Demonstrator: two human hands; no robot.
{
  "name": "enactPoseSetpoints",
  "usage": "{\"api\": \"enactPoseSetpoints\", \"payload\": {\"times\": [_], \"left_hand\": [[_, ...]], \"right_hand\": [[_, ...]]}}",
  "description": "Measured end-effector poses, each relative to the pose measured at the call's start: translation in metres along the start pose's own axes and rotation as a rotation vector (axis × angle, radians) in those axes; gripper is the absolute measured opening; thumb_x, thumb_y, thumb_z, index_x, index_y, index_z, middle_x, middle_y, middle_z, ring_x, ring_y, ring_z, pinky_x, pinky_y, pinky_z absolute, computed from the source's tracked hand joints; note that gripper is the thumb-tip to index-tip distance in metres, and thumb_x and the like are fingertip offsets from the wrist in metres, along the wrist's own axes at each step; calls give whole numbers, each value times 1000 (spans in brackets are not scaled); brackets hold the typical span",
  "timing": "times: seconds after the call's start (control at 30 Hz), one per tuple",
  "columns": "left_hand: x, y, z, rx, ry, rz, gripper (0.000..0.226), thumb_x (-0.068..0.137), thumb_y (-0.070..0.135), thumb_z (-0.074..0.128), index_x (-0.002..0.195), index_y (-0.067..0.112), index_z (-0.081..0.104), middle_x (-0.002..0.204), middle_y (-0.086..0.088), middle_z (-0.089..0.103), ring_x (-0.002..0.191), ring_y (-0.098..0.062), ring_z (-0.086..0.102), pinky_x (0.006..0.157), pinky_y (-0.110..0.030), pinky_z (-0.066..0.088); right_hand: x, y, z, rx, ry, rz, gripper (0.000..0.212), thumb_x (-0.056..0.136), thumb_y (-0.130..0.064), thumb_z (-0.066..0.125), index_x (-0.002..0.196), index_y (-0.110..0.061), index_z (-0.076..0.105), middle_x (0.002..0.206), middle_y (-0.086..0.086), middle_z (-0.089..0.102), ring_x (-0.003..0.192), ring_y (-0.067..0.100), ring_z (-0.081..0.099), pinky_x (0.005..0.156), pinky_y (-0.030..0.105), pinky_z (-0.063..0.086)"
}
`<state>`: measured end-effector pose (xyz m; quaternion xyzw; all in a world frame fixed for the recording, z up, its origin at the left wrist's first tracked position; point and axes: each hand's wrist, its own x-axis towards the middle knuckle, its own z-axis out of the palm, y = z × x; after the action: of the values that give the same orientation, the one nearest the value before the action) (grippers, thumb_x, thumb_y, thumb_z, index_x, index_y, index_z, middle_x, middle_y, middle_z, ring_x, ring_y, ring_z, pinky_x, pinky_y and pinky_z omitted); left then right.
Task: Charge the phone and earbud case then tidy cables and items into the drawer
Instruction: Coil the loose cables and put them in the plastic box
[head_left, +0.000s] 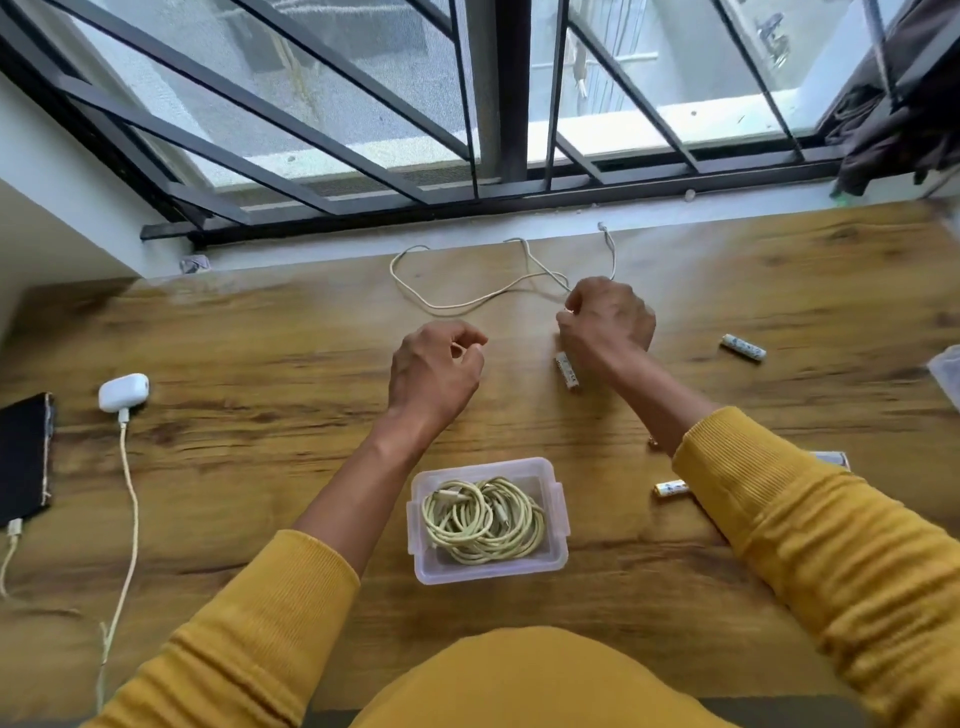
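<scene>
A loose white cable (457, 304) lies looped on the wooden table near the window. My right hand (608, 322) grips one part of it, fingers curled. My left hand (434, 374) hovers beside it with fingers curled; nothing is plainly seen in it. A clear plastic box (556, 499) near me holds coiled yellowish cables (483, 519). At far left the white earbud case (123, 392) has a cable (130, 493) plugged in. The dark phone (23, 457) at the left edge also has a plug in its near end.
Three batteries lie on the table: one battery (567, 371) under my right wrist, one battery (743, 347) to the right, one battery (670, 487) by my right sleeve. A clear lid (948, 371) sits at the right edge. A barred window (493, 104) runs along the far edge.
</scene>
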<state>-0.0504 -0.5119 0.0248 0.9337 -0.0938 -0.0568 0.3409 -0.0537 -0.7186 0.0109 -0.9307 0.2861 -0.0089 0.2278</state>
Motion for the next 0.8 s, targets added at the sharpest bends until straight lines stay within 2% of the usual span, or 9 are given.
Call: {"api": "enactPoseSetpoints", "payload": {"times": [0.17,0.33,0.43,0.57,0.63,0.73,0.8], "left_hand": [[6,2,5,-20,-8,-11,17,93,24,69,103,26,83,102,9,81,90,-11,74,91,-33,60],[8,7,5,-59,2,10,18,95,25,68,104,27,83,103,11,80,92,-7,73,90,-36,61],[9,11,0,-93,25,61,19,95,25,68,109,30,80,109,13,78,95,-4,72,89,-38,62],[4,19,-10,-84,83,178,40,96,27,69,136,32,65,135,9,65,104,-9,68,82,-37,64],[1,21,-16,-101,109,240,51,96,24,70,145,33,57,143,6,56,106,-10,66,77,-31,63],[-7,23,-27,-103,169,320,56,98,19,70,150,31,52,153,2,47,103,-9,65,72,-20,58],[-14,22,-35,-121,240,355,50,101,18,67,149,28,55,152,1,49,100,-6,63,75,-19,56]], "right_hand": [[19,-3,5,-99,-1,41,16,87,-30,75,99,-19,76,96,7,75,93,31,72,86,36,53],[19,-6,-2,19,-43,36,19,82,-27,75,98,-18,80,93,8,77,88,30,72,83,39,60],[8,-12,-12,193,-41,21,17,79,-27,72,91,-21,81,87,2,77,84,25,71,77,35,59],[-15,-23,-30,473,-111,-28,8,77,-28,71,79,-23,77,80,-8,75,85,15,72,79,38,61],[-32,-29,-40,650,-191,-71,4,80,-21,74,81,-21,78,80,-3,76,81,14,73,79,39,62],[-58,-35,-59,903,-337,-174,5,91,-5,73,94,-2,76,86,17,76,69,9,70,64,20,54],[-71,-36,-68,1006,-418,-214,11,95,0,69,104,7,71,92,24,76,67,8,70,60,15,49]]}}
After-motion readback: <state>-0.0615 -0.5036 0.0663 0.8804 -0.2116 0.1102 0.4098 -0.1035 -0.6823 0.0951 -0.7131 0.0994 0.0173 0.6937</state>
